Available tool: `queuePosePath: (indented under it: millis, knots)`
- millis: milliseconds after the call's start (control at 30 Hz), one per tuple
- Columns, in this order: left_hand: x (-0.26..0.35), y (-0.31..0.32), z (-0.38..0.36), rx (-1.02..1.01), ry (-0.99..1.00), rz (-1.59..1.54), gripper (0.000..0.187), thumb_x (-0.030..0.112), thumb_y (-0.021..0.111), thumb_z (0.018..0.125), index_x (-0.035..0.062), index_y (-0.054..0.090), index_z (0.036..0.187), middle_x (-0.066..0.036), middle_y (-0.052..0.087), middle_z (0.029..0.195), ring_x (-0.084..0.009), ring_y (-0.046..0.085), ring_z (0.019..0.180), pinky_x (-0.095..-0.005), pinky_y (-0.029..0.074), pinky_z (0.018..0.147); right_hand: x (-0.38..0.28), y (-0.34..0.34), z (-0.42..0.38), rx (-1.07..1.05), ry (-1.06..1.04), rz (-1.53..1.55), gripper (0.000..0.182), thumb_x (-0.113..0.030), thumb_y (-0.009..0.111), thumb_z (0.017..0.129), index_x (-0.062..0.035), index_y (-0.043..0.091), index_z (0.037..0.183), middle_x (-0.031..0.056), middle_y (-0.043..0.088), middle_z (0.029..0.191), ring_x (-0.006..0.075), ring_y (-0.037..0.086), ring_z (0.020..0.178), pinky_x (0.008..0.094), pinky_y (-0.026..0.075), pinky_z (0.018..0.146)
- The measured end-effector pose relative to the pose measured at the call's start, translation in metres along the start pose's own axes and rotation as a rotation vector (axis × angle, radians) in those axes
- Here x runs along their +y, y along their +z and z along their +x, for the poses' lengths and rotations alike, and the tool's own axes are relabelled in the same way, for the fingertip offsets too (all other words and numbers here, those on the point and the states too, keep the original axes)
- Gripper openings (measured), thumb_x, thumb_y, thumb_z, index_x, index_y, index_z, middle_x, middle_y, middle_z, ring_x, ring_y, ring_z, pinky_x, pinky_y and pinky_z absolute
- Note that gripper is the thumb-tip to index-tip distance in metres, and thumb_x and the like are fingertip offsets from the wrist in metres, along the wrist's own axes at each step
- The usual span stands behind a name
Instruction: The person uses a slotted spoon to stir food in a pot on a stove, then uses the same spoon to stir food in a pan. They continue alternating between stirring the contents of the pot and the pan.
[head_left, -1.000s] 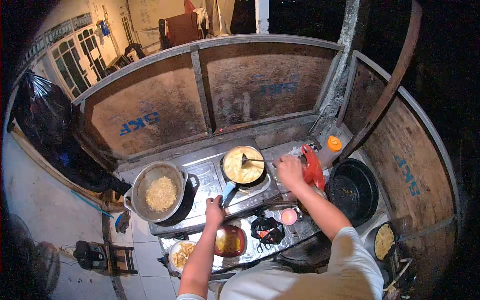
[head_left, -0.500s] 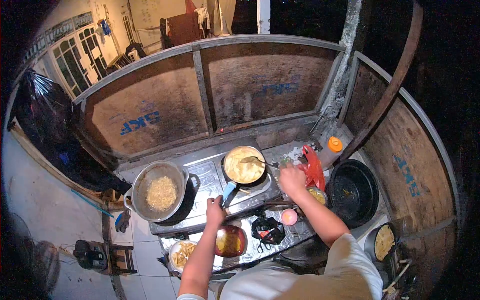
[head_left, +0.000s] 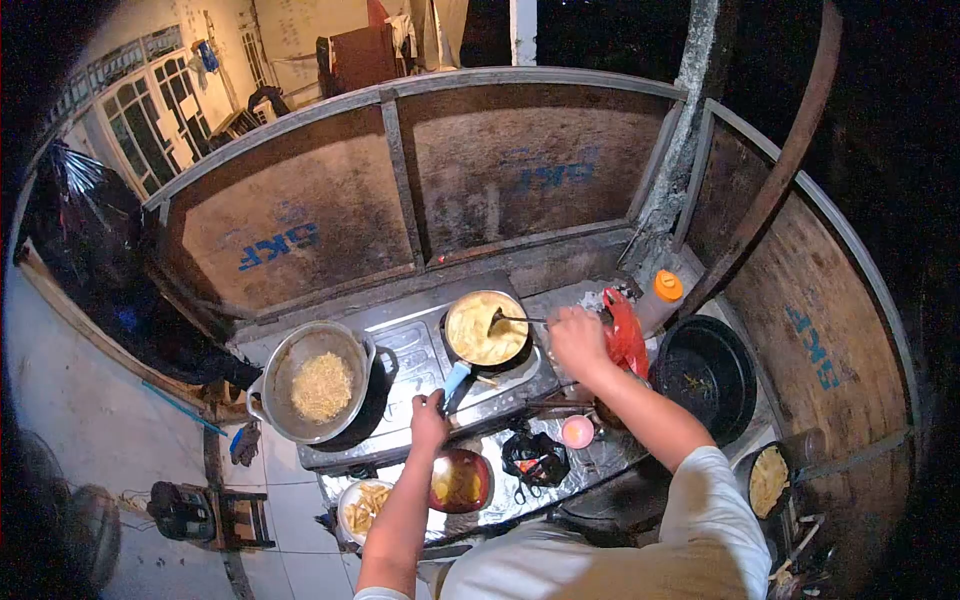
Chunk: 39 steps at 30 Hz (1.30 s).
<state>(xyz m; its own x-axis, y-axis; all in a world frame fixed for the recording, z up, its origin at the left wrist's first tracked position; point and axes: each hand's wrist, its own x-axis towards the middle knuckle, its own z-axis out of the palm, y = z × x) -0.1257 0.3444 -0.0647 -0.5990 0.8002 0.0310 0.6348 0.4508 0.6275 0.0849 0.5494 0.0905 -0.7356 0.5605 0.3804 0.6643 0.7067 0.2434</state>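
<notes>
On the stove [head_left: 400,410], a frying pan [head_left: 457,352] holds a pale yellow, soft mixture [head_left: 480,340]. My left hand [head_left: 430,420] is closed round the pan's blue handle [head_left: 456,379]. My right hand [head_left: 578,340] grips a long-handled spoon [head_left: 522,319], whose dark head dips into the mixture near the middle of the pan. Just beyond my right hand is a red plastic bag [head_left: 626,335]. A large metal pot [head_left: 290,421] with a crumbly golden food in it stands at the left end of the stove.
In front are a bowl of fries [head_left: 362,510], a reddish plate [head_left: 480,490], a black plastic bag [head_left: 535,458], scissors [head_left: 527,490] and a pink cup [head_left: 578,432]. At right stand an orange-capped bottle [head_left: 662,300], a black basin [head_left: 742,350] and another pan [head_left: 745,478]. Wooden panels [head_left: 540,190] enclose the back.
The spoon's head has turned and shifted within the mixture, its handle now more level. My right hand has moved slightly left, while my left hand stays on the pan handle.
</notes>
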Motion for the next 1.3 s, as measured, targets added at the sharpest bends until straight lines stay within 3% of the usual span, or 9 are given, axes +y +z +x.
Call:
queuePosePath:
  millis: [267, 467, 867, 1067, 1167, 1300]
  knots:
    - [0.004, -0.001, -0.001, -0.011, -0.013, -0.024, 0.049, -0.003, 0.057, 0.071, 0.0129, 0.057, 0.117, -0.021, 0.048, 0.108, -0.0382, 0.055, 0.095, -0.0424, 0.048, 0.081, 0.009, -0.006, -0.008, -0.17, 0.03, -0.052, 0.015, -0.016, 0.056, 0.075, -0.0087, 0.068, 0.082, 0.0085, 0.062, 0.084, 0.0235, 0.061, 0.081, 0.0371, 0.05, 0.066]
    - [0.003, 0.0, -0.002, -0.004, -0.006, -0.016, 0.051, -0.004, 0.058, 0.07, 0.0119, 0.057, 0.118, -0.02, 0.049, 0.106, -0.0379, 0.055, 0.093, -0.0424, 0.047, 0.081, -0.008, 0.022, -0.01, -0.084, 0.104, -0.001, 0.016, -0.016, 0.056, 0.075, -0.0079, 0.069, 0.075, 0.0097, 0.063, 0.085, 0.0261, 0.062, 0.081, 0.0384, 0.051, 0.068]
    - [0.0, 0.001, 0.0, -0.015, 0.002, -0.004, 0.051, -0.004, 0.06, 0.068, 0.0103, 0.057, 0.117, -0.02, 0.049, 0.106, -0.0372, 0.055, 0.094, -0.0421, 0.047, 0.081, -0.002, -0.001, -0.012, -0.202, 0.13, 0.018, 0.014, -0.014, 0.056, 0.074, -0.0071, 0.068, 0.073, 0.0112, 0.064, 0.084, 0.0267, 0.065, 0.077, 0.0367, 0.053, 0.061]
    - [-0.004, 0.005, -0.001, -0.001, 0.024, -0.012, 0.052, -0.003, 0.06, 0.069, 0.0107, 0.056, 0.119, -0.021, 0.048, 0.107, -0.0378, 0.054, 0.096, -0.0419, 0.047, 0.081, 0.007, -0.032, -0.017, -0.361, 0.119, 0.087, 0.016, -0.016, 0.055, 0.077, -0.0068, 0.067, 0.081, 0.0131, 0.063, 0.085, 0.0281, 0.065, 0.077, 0.0407, 0.053, 0.06]
    - [-0.001, 0.003, 0.0, -0.019, 0.02, -0.003, 0.053, -0.003, 0.062, 0.068, 0.0114, 0.055, 0.119, -0.021, 0.047, 0.108, -0.0377, 0.054, 0.096, -0.0419, 0.047, 0.082, 0.005, 0.001, -0.024, -0.277, 0.169, 0.079, 0.017, -0.016, 0.054, 0.076, -0.0073, 0.067, 0.082, 0.0132, 0.063, 0.086, 0.0292, 0.066, 0.077, 0.0413, 0.053, 0.06]
    - [0.003, -0.003, -0.002, -0.026, 0.005, 0.005, 0.055, -0.002, 0.063, 0.068, 0.0122, 0.055, 0.12, -0.02, 0.047, 0.111, -0.0374, 0.054, 0.097, -0.0418, 0.047, 0.082, 0.008, -0.009, -0.021, -0.213, 0.208, 0.153, 0.017, -0.015, 0.053, 0.077, -0.0077, 0.067, 0.085, 0.0137, 0.062, 0.087, 0.03, 0.065, 0.078, 0.0421, 0.053, 0.062]
